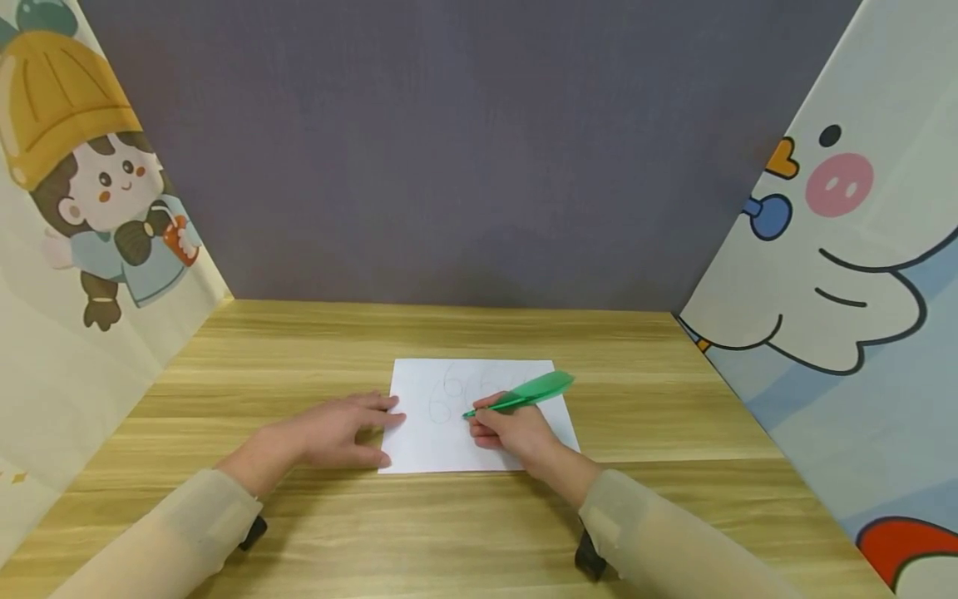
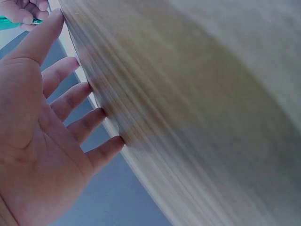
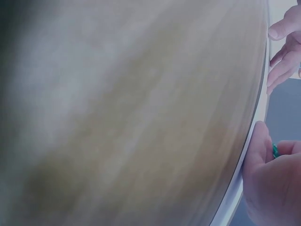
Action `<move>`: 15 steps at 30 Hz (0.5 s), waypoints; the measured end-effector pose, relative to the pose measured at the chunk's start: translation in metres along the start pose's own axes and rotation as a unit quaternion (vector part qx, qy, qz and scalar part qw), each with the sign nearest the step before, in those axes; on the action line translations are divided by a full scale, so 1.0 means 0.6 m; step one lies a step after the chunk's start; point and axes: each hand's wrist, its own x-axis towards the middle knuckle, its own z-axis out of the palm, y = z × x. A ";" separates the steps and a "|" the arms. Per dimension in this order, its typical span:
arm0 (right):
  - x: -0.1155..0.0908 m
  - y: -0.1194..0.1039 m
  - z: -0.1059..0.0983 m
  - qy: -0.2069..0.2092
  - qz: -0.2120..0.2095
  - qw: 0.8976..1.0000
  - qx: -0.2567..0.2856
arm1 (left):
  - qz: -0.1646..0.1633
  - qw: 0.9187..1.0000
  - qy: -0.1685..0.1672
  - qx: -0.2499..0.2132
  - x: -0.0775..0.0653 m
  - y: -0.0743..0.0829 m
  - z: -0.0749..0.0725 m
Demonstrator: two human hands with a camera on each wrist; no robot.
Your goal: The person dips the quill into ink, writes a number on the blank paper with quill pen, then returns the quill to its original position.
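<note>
Right hand (image 1: 516, 428) pinches green pen (image 1: 533, 394), tip left of the fingers, long axis slanting far right. Paper (image 1: 430, 449) beneath, on surface (image 1: 389, 532). Left hand (image 1: 337, 431), holding nothing, fingers spread at paper's left edge; farther from pen.

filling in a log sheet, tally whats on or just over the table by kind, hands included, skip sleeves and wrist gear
Pens: 1 (green pen)
Paper: 1 (white sheet)
Hands: 2 (left hand, right hand)
Total: 4
</note>
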 end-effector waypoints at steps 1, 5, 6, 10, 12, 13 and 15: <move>0.001 0.000 0.001 0.001 0.000 1.000 0.000 | 0.000 1.000 0.000 0.000 0.000 0.000 0.000; 0.003 0.003 0.002 0.001 0.000 1.000 -0.001 | 0.001 1.000 0.001 0.001 0.000 -0.001 0.001; 0.003 0.003 0.002 0.002 -0.001 1.000 -0.002 | 0.001 1.000 0.002 0.001 0.000 -0.001 0.001; 0.004 0.002 0.002 0.002 -0.003 1.000 -0.009 | 0.002 1.000 0.004 0.001 0.001 -0.002 0.002; 0.004 0.001 0.003 0.005 -0.002 1.000 -0.012 | 0.003 1.000 0.004 0.002 0.001 -0.003 0.002; 0.004 0.000 0.003 0.006 -0.002 1.000 -0.013 | 0.003 1.000 0.003 0.002 0.001 -0.003 0.002; 0.004 -0.001 0.004 0.007 -0.001 1.000 -0.015 | 0.002 1.000 0.003 0.002 0.001 -0.003 0.002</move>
